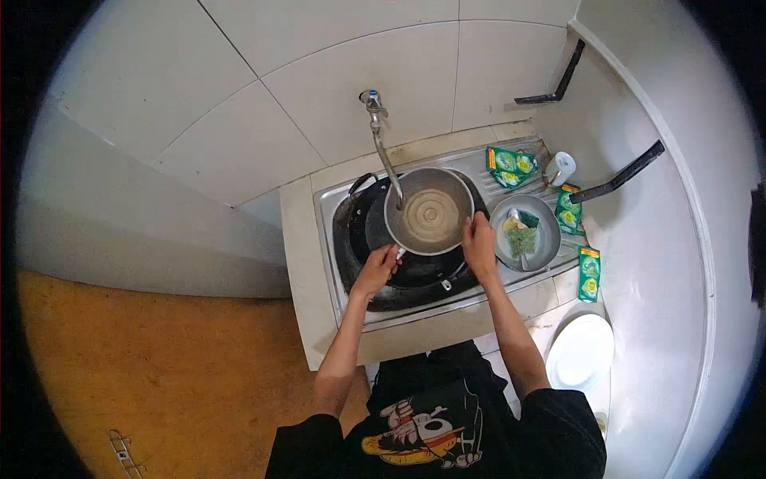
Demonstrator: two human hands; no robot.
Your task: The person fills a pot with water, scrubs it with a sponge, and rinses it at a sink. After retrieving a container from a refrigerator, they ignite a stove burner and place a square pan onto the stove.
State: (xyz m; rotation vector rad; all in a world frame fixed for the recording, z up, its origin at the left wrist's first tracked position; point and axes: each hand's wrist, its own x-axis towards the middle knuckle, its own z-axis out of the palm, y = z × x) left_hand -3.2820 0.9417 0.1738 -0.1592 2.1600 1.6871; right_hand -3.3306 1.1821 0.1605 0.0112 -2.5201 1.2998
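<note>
My left hand (377, 267) grips the pan (429, 211) handle, right hand (479, 243) steadies its rim, keeping it level under the tap (381, 140) in the sink (335, 199).

Pan (429, 214) in sink (331, 209), under tap (377, 120)

Both hands grip the pot (429, 212) under the tap (381, 144), left hand (380, 267) on its handle, right hand (479, 243) on its rim, over the sink (331, 209).

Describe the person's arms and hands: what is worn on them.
Both forearms are bare. Short black sleeves end near the elbows. The left hand and right hand wear no gloves; any rings or a watch are too small to tell.
</note>
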